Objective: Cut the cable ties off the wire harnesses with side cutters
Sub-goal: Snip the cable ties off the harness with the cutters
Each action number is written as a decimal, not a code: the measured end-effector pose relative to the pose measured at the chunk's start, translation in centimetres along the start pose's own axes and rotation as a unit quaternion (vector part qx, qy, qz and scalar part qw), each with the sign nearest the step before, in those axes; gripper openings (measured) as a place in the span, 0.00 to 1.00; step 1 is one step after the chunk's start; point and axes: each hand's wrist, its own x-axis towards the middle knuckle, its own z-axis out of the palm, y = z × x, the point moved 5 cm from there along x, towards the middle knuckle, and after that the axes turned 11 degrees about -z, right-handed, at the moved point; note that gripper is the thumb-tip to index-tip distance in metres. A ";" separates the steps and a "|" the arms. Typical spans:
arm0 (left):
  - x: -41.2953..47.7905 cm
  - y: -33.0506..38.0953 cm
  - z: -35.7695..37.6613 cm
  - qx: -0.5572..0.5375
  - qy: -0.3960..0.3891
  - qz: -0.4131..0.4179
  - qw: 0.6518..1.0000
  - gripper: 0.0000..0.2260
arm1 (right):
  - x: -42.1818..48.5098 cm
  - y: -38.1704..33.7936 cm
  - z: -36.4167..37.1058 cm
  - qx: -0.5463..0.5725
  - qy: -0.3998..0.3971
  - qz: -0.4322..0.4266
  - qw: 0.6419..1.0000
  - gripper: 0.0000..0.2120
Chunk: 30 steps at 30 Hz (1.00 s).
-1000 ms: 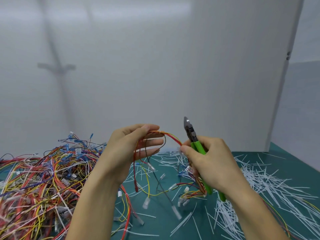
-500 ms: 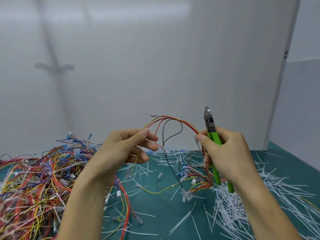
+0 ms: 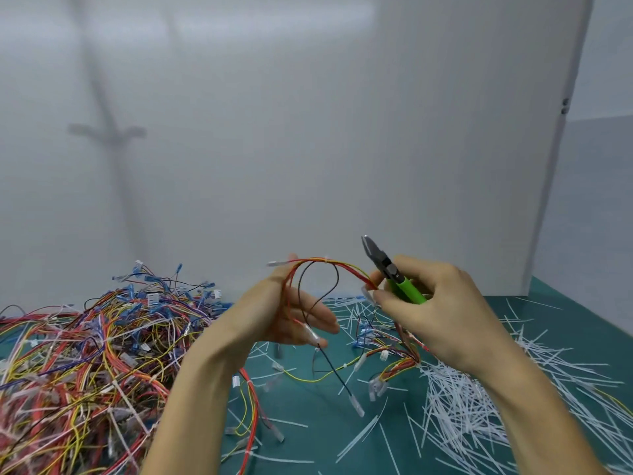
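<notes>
Head view: your right hand (image 3: 442, 320) is gripping side cutters (image 3: 387, 265), spread left hand (image 3: 270, 317) carrying a harness (image 3: 322, 260); cut ties (image 3: 459, 406) lying lower right, harness pile (image 3: 85, 354) waiting lower left.

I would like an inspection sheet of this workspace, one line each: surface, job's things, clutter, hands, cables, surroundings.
Surface: green mat, mostly covered.
Job's things: wire harness arched between both hands, a white tie at its top; green-handled side cutters, tips up.
Clutter: cut cable ties strewn at right.
Hands: left hand has fingers nearly straight, harness across its palm; right hand grips the side cutters and pinches the harness.
Cables: tangled harness pile at left.
Surroundings: white panel behind; nothing else seen.
</notes>
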 end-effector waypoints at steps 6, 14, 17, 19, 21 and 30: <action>-0.9 0.3 1.4 -0.056 -0.128 0.032 0.990 0.29 | -0.1 -0.1 0.2 -0.027 -0.030 -0.009 0.999 0.08; -0.8 0.9 4.5 -0.123 -0.213 0.048 0.968 0.37 | 0.1 -0.6 0.3 -0.012 0.001 -0.032 0.999 0.10; -0.3 1.2 4.6 -0.167 -0.196 0.075 0.963 0.33 | 0.1 -0.5 0.1 0.005 0.013 -0.031 0.999 0.10; 0.2 1.3 4.4 -0.215 -0.167 0.076 0.959 0.25 | 0.1 -0.5 0.0 0.031 0.004 -0.028 0.999 0.10; 0.7 1.2 4.0 -0.283 -0.131 0.066 0.948 0.18 | 0.2 -0.6 0.3 0.057 -0.019 -0.020 0.998 0.11; 1.2 0.9 2.0 -0.302 0.032 0.147 0.941 0.18 | 0.2 -0.6 1.2 0.149 0.010 0.041 0.988 0.12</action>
